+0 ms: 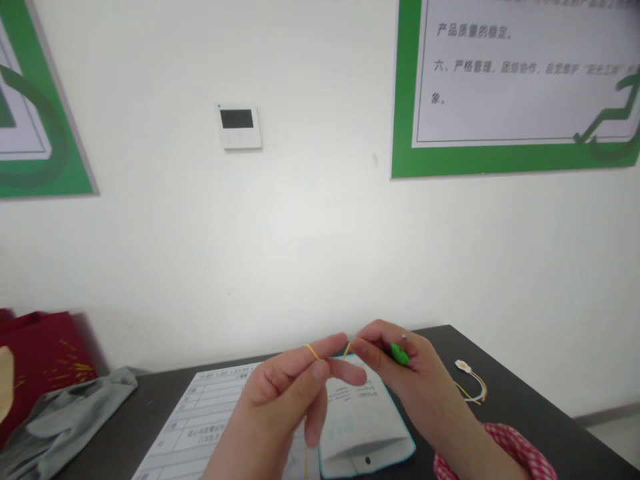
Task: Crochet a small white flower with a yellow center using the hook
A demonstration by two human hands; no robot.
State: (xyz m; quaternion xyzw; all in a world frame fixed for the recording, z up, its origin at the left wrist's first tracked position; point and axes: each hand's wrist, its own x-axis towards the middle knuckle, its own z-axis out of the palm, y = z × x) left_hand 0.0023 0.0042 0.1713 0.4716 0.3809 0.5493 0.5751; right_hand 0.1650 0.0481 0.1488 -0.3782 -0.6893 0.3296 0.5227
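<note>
Yellow yarn [313, 351] loops over the index finger of my left hand [287, 393], and the thumb presses it against the middle finger. A loose end hangs below that hand, over the paper. My right hand [400, 363] pinches the yarn between thumb and index finger, just off the left fingertips. In its curled fingers sits a green-handled tool [399, 354], apparently a crochet hook; most of it is hidden. Under the hands lies a white pouch [370, 427] with a light-blue edge.
A printed form sheet [185, 427] lies on the black table [430, 337]. To the right is a small white-and-yellow flower piece [463, 366] with yarn tails. Grey cloth [75, 413] and a red bag [45, 353] are at left. The wall [310, 233] rises behind the table.
</note>
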